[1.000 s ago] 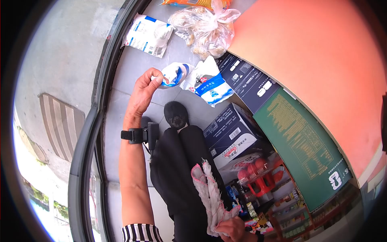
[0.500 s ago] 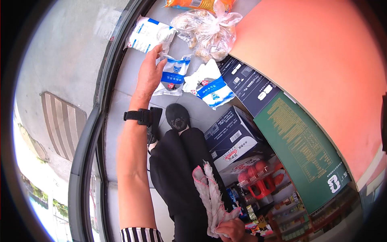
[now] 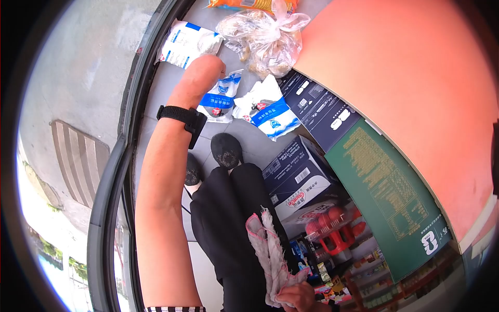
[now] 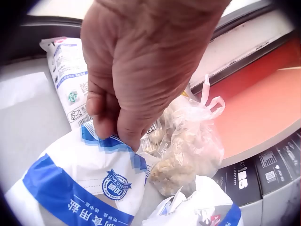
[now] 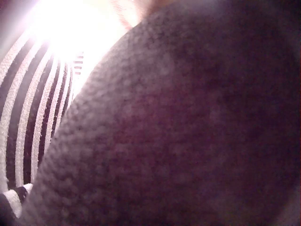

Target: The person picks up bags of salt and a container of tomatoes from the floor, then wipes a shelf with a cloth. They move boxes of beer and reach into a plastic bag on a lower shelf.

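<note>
In the left wrist view, my left hand (image 4: pixel 146 66) pinches the top edge of a white and blue salt bag (image 4: pixel 94 183) between thumb and fingers. The head view has the same left hand (image 3: pixel 204 75) over the far end of that bag (image 3: pixel 218 99), which lies on the grey tiled floor. Just right of it lies a second salt bag (image 3: pixel 267 109), crumpled at its top. At the bottom of the head view, my right hand (image 3: pixel 299 296) grips a frayed, pink-edged grey rag (image 3: pixel 267 257) by my thigh. Dark fabric fills most of the right wrist view, hiding that hand.
Another white bag (image 3: pixel 187 44) lies by the black door frame (image 3: pixel 122 145) on the left. A knotted clear plastic bag (image 3: pixel 267 44) and an orange packet (image 3: pixel 254 4) are farther back. Dark boxes (image 3: pixel 299 171), a green box (image 3: pixel 390 203) and an orange-pink panel (image 3: pixel 400 78) stand right.
A second ago my left hand held the salt bag tilted up by its edge. Half a second ago it was loose beside the flat bag; now it pinches the far edge. The right hand stays put.
</note>
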The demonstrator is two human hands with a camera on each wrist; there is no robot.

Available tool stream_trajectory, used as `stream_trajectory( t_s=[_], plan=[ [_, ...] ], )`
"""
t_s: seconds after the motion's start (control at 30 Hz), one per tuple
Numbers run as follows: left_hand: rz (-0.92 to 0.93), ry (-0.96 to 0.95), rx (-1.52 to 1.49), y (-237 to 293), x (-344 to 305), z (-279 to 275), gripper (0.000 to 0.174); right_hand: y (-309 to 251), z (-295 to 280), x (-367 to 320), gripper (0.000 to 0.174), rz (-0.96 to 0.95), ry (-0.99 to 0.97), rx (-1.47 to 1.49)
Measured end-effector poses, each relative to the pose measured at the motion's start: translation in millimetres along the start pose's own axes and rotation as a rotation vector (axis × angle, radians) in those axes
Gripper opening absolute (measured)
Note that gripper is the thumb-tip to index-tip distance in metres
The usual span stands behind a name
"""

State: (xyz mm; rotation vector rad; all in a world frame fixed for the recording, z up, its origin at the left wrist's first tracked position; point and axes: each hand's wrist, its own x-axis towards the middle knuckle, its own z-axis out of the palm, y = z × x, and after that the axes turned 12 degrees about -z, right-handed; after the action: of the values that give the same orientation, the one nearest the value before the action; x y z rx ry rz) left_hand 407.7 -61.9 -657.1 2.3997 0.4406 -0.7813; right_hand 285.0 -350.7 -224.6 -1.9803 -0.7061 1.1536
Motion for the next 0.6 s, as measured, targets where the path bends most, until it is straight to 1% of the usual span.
stream_trajectory(
  t_s=[0.07, 0.1, 0.17, 0.23, 0.33, 0.4, 0.43, 0.5, 0.53, 0.6],
  plan=[
    [0.115, -0.025, -0.122, -11.9, 2.8, 8.7, 0.011, -0.9, -0.1, -0.8, 0.012, 0.003, 0.017, -0.008],
    [0.116, -0.031, -0.123, -15.9, 1.6, 9.0, 0.011, -1.9, -0.4, -1.4, 0.012, 0.008, 0.017, -0.005],
    [0.110, -0.070, -0.239, -22.8, 5.8, 7.4, 0.011, 0.0, -0.3, 0.2, 0.011, 0.004, 0.029, -0.010],
    [0.090, -0.115, -0.215, -19.9, 5.5, 1.7, 0.010, -0.4, 1.5, -0.3, 0.011, 0.005, 0.030, -0.003],
    [0.069, -0.089, -0.181, -12.3, 8.7, -3.5, 0.010, 0.5, 1.5, 2.4, 0.010, -0.001, 0.040, -0.004],
    [0.066, -0.049, -0.052, -5.0, 8.5, -8.2, 0.010, -1.2, 1.4, 4.3, 0.010, 0.002, 0.046, -0.002],
    [0.068, -0.048, -0.053, -1.3, 8.0, -12.8, 0.010, -0.9, 1.3, 6.6, 0.010, -0.003, 0.060, 0.002],
    [0.087, -0.091, 0.110, 2.5, 0.6, -21.8, 0.012, -1.1, 2.4, 9.0, 0.010, -0.008, 0.074, 0.014],
    [0.083, -0.095, 0.113, 4.1, -2.1, -25.2, 0.012, -1.3, 2.4, 9.5, 0.011, -0.009, 0.074, 0.021],
    [0.084, -0.165, 0.078, 7.0, -2.9, -30.5, 0.014, -1.4, 1.9, 10.2, 0.012, -0.013, 0.076, 0.025]
  ],
)
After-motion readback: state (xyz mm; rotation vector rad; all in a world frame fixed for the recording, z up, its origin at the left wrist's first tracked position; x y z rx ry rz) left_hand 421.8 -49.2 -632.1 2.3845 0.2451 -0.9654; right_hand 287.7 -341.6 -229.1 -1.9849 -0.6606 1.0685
